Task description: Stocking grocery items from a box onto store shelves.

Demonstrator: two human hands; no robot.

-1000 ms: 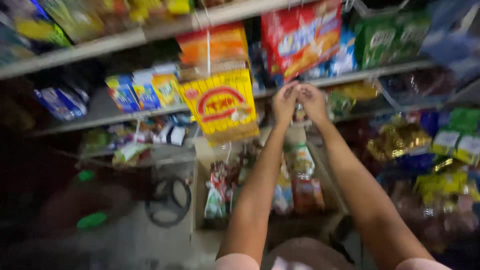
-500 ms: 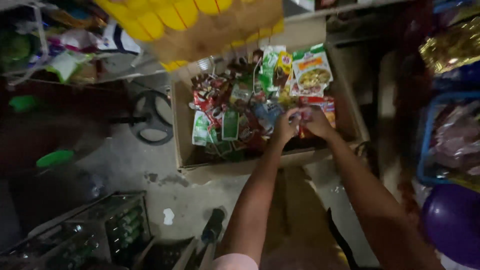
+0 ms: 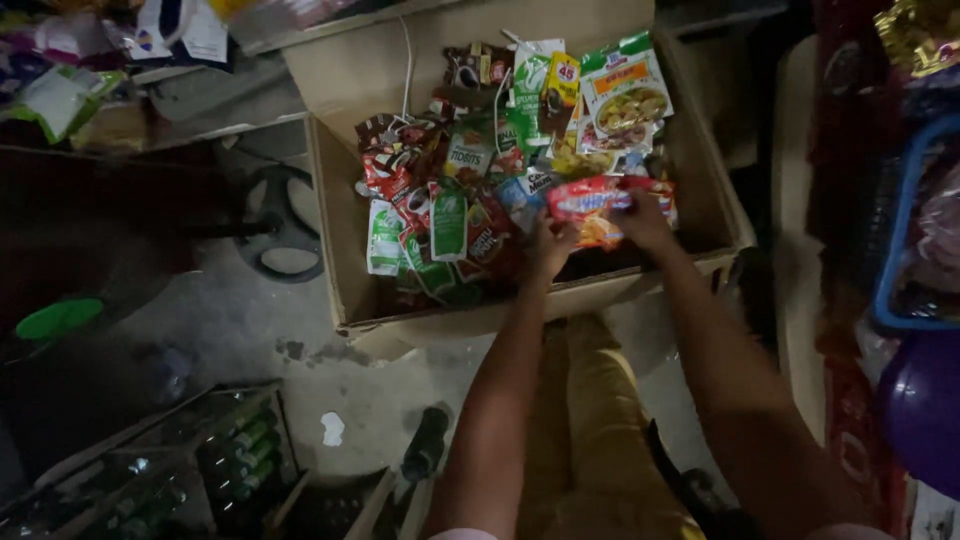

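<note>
Hands meet at frame centre: left hand point(image 3: 552, 243) and right hand point(image 3: 643, 218) pinch a red snack packet point(image 3: 590, 200) by its ends, long axis crosswise, just above the cardboard box point(image 3: 340, 260).

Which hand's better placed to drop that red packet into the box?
Right, probably. The right hand grips the red packet at its far end, over a bare patch of the cardboard box; the left hand holds the near end above the piled sachets.
</note>
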